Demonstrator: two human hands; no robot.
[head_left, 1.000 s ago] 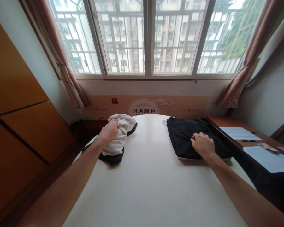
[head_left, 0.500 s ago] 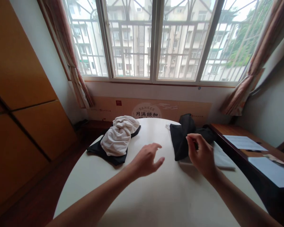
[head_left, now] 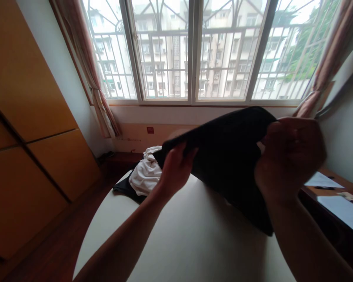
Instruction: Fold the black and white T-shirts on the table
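A black garment (head_left: 223, 156), its exact kind unclear, is stretched in the air between my two hands above the white table (head_left: 176, 235). My left hand (head_left: 176, 166) grips its left edge, with the thumb and fingers closed on the cloth. Raised higher and closer to the camera, my right hand (head_left: 291, 156) is closed around its upper right corner. The garment's lower corner hangs down beside my right wrist. Behind my left hand, a crumpled white cloth (head_left: 145, 176) lies on a dark cloth (head_left: 126, 190), partly hidden.
A wooden desk (head_left: 331, 172) with white papers (head_left: 342, 213) stands at the right. Orange-brown cabinets (head_left: 53, 168) line the left side. A barred window (head_left: 191, 58) with tied curtains (head_left: 101, 109) is ahead.
My right hand has lifted the black garment off the table, up and toward the camera. My left hand, open before, has closed on its left edge.
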